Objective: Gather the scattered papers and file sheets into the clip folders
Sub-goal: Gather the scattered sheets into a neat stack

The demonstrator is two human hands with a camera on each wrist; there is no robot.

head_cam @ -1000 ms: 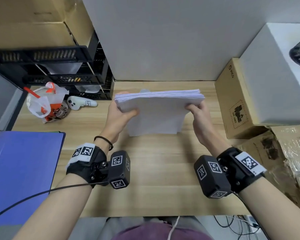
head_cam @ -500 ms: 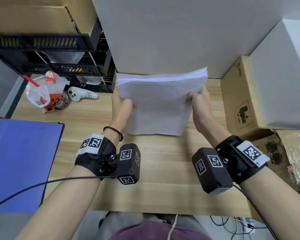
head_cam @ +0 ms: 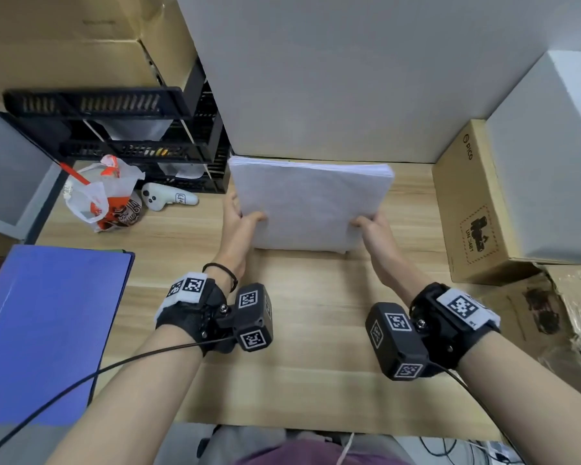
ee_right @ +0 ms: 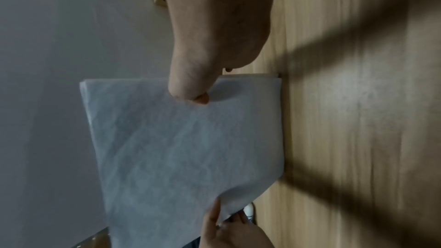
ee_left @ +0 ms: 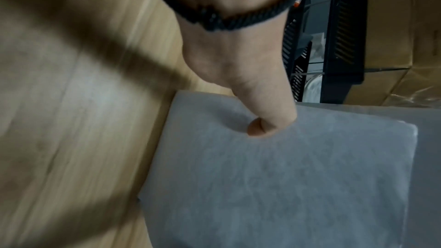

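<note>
White paper stack (head_cam: 311, 206), thick, many sheets, edges roughly squared; stood on its lower edge on the desk (head_cam: 302, 330), upper edge leaning away toward the grey partition (head_cam: 349, 78) behind. Held at both sides.

Left hand (head_cam: 239, 226): grips the stack's left edge, thumb (ee_left: 264, 118) pressed flat on the near face, fingers curled behind the sheets. Black cord band (ee_left: 229, 20) at the wrist; black wrist camera with printed marker squares (head_cam: 249, 317) strapped below it.

Right hand (head_cam: 374, 233): grips the stack's right edge, thumb (ee_right: 193, 86) on the near face, fingers behind. Matching wrist camera (head_cam: 396, 340) on this arm.

Desk: light wood grain, carrying the stack at its middle rear.

Blue clip folder (head_cam: 47, 327): closed, lying flat at the desk's left front, well apart from the stack.

White game controller (head_cam: 165, 198): lying on the desk left of the stack, near the left hand.

Plastic bag (head_cam: 98, 193), white with orange print, holding a drink cup with a red straw; beside the controller.

Black tray rack (head_cam: 125, 129): tiered, at the left rear, touching the partition's corner.

Cardboard box (head_cam: 473, 216), printed, on the desk right of the stack, against a larger white box (head_cam: 550, 162).
</note>
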